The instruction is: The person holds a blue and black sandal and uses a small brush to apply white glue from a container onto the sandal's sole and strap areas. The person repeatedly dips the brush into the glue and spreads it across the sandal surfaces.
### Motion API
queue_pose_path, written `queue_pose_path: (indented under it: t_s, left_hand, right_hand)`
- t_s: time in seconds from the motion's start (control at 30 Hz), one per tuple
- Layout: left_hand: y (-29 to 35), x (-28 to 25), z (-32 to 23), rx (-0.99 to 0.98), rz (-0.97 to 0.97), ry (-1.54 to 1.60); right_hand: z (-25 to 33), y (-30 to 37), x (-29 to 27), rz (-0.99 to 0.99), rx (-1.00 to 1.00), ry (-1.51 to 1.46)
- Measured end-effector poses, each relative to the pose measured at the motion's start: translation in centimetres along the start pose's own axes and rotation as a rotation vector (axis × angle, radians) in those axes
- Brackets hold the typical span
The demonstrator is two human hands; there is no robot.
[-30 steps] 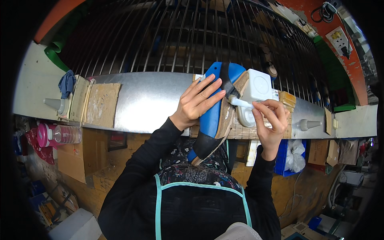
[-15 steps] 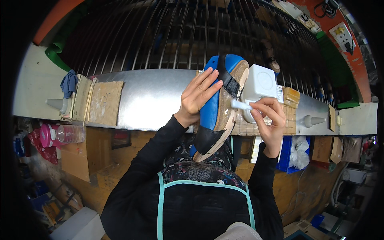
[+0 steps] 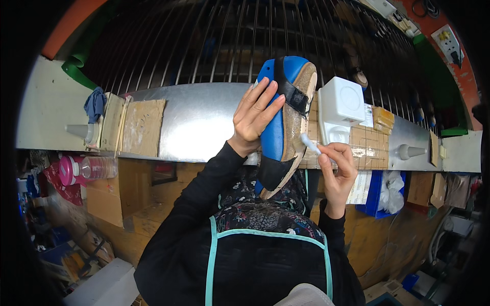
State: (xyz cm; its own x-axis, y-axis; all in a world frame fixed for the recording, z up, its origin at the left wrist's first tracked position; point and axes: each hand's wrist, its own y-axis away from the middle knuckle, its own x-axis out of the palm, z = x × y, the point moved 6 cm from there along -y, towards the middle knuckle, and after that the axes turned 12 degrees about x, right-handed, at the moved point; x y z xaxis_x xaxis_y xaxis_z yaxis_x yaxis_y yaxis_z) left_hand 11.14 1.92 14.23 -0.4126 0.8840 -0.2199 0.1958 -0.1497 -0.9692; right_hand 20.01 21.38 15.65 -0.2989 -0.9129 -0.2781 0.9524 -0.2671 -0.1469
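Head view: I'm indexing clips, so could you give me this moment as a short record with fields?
Left hand: fingers laid along the blue side of a shoe; thumb hidden
Right hand: pinching a slim, pale applicator between thumb and fingers
Applicator tip: at the shoe's brown, cork-like sole edge; contact unclear
Shoe: blue, with black bands near both ends, lower end toward the person
Right of shoe: white container, yellowish block
Bench: metal top, cardboard piece at left
Behind bench: row of metal bars
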Motion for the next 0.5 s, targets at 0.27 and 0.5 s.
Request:
queue_pose_path:
  t_s: [0.27,0.5]
  left_hand:
    - [0.4,-0.3,-0.5,0.025,0.074,-0.026]
    - [0.1,-0.4,-0.6,0.041,0.125,-0.067]
  right_hand:
    - [1.5,-0.6,0.6,-0.188,-0.155,0.317]
    - [2.1,-0.2,1.1,-0.337,-0.293,0.516]
